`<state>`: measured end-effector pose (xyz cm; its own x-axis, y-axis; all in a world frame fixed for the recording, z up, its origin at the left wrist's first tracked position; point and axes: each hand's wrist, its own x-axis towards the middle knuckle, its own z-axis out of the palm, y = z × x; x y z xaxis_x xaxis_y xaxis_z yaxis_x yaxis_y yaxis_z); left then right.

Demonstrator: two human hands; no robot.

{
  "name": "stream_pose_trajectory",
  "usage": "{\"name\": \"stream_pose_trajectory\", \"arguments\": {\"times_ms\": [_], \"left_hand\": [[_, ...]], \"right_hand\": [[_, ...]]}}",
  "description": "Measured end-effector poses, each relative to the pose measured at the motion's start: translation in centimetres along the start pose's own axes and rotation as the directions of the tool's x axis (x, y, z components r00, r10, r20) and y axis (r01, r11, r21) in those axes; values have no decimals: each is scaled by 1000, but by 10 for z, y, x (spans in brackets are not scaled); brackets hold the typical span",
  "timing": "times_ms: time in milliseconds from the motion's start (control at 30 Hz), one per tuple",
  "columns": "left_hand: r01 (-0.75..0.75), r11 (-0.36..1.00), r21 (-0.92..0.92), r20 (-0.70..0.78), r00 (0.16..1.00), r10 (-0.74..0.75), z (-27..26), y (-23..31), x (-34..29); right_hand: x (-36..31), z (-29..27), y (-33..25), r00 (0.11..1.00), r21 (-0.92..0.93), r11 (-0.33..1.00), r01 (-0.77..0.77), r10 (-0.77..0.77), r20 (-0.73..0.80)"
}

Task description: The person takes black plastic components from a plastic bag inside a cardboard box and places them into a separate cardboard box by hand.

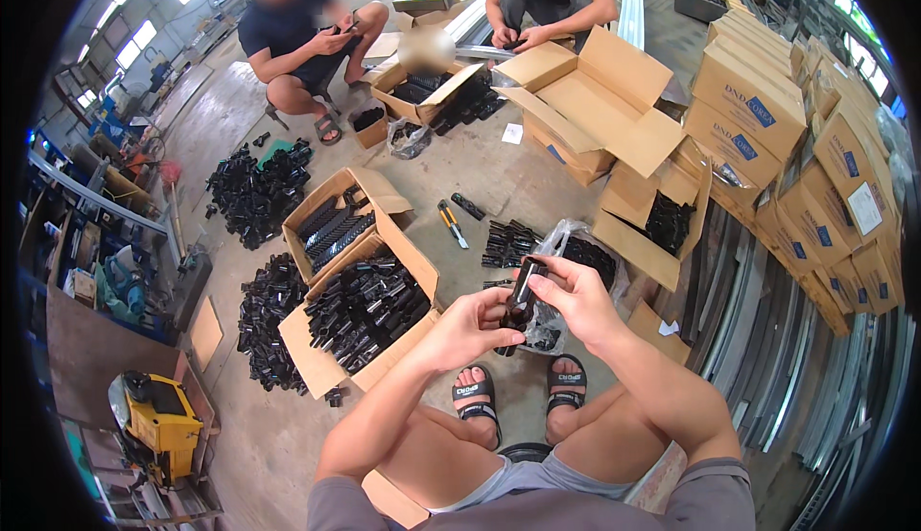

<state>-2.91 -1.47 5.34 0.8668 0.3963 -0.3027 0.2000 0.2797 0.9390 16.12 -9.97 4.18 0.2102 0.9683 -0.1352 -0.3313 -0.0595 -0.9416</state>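
A glossy black tubular part [523,291] is held upright between my two hands, above my feet. My left hand [472,328] closes on its lower end, where a second dark piece seems joined; the fingers hide the exact fit. My right hand [574,296] pinches the upper end between thumb and fingers. Just beyond lies a clear plastic bag [561,243] with small black parts in it. Beside it is a stack of black parts [508,241] on the floor. To the left, an open cardboard box [434,277] holds many similar black pieces.
A yellow utility knife [452,224] lies on the floor ahead. Heaps of black parts [257,190] spread at the left. Another open box [624,234] stands at the right, near stacked cartons [743,114] and long metal profiles [758,339]. Two people [307,51] crouch or sit at the far side.
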Motion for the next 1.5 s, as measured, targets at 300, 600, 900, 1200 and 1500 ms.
{"name": "stream_pose_trajectory", "arguments": {"times_ms": [300, 600, 900, 1200, 1500], "left_hand": [[0, 981, 196, -97, 995, 20, 8, 6, -5], [41, 616, 787, -251, 933, 259, -13, 2, 5], [220, 515, 828, -309, 946, 92, -41, -14, 9], [277, 462, 842, -343, 937, 62, -50, -21, 18], [202, 440, 875, -290, 947, 141, -32, -11, 20]], "right_hand": [[3, -16, -9, 995, -130, 990, -48, 58, 75], [86, -246, 135, 955, -769, 582, -263, 44, -293], [106, -246, 240, 973, -973, 21, -230, 1, -230], [114, -215, 244, 914, -911, 85, -404, 4, -406], [51, -61, 40, 900, -653, 647, 393, -418, 127]]}}
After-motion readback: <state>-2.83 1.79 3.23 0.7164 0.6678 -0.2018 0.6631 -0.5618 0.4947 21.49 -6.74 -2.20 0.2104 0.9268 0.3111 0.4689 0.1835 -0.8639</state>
